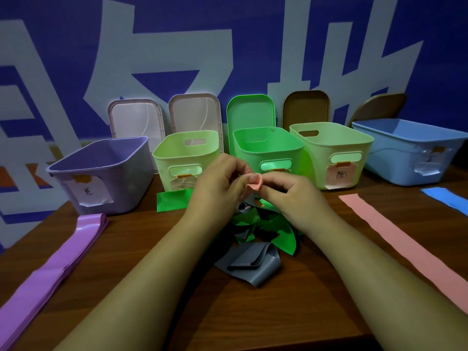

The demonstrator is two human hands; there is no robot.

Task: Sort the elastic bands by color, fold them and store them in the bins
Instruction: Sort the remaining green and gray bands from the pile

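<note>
**Inspector:** State of the hands?

**Assistant:** The left hand [215, 183] and right hand [286, 191] meet at centre frame with fingers curled. Both pinch the curled end of a pink band [253, 184] and hold nothing else.

**Inspector:** Where does the rest of that band run?

**Assistant:** It appears to drop into the tangled pile [263, 224] of green and grey bands just below, on the table [228, 320]. Its lower run is hidden.

**Inspector:** Sorted stock?

**Assistant:** The purple bands [63, 254] lie at lower left, a flat pink strip [395, 236] at right and a blue strip [445, 197] at the right edge. The row of bins [278, 153] stands behind.

**Inspector:** Risks?

**Assistant:** In my judgement, a hard pull could drag snagged green or grey bands along and scatter the pile. A small pinch on slick elastic could slip and let the end spring loose. The bin labels are unreadable from here, so a misfile is possible.
</note>
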